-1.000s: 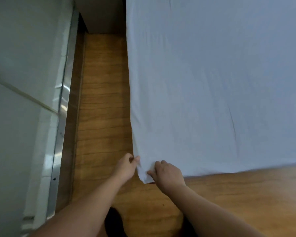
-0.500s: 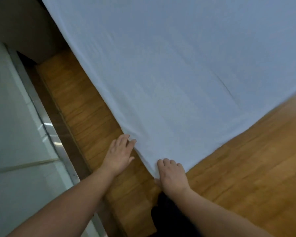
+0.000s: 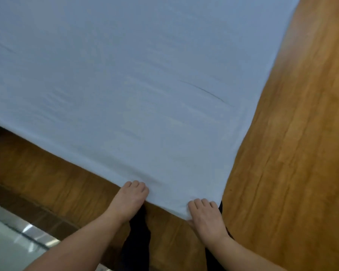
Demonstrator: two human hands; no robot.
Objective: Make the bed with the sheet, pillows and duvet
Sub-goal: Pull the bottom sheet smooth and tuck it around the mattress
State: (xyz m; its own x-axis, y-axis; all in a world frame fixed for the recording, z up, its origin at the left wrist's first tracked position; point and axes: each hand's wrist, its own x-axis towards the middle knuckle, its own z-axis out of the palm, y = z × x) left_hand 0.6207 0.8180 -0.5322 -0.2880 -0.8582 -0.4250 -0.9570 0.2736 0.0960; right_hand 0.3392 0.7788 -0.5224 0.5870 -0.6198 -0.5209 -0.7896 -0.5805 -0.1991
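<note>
A white sheet point(image 3: 145, 85) lies spread flat and fills most of the view, with one thin crease towards the right. Its near corner points down at me. My left hand point(image 3: 128, 201) is at the sheet's lower edge, left of the corner, with its fingers curled onto the hem. My right hand point(image 3: 205, 215) grips the corner itself, fingers curled on top and the thumb tucked beneath the cloth. No pillows or duvet are in view.
Wooden floor point(image 3: 292, 153) runs along the right side and below the sheet's lower edge. A metal threshold strip and pale tiles point(image 3: 14, 237) sit at the lower left. My dark trouser legs point(image 3: 137, 241) show between my forearms.
The view has swung round, so the corner now points down at me. My left hand, flat beside the edge half a second ago, now curls onto the hem. My right hand stays at the corner.
</note>
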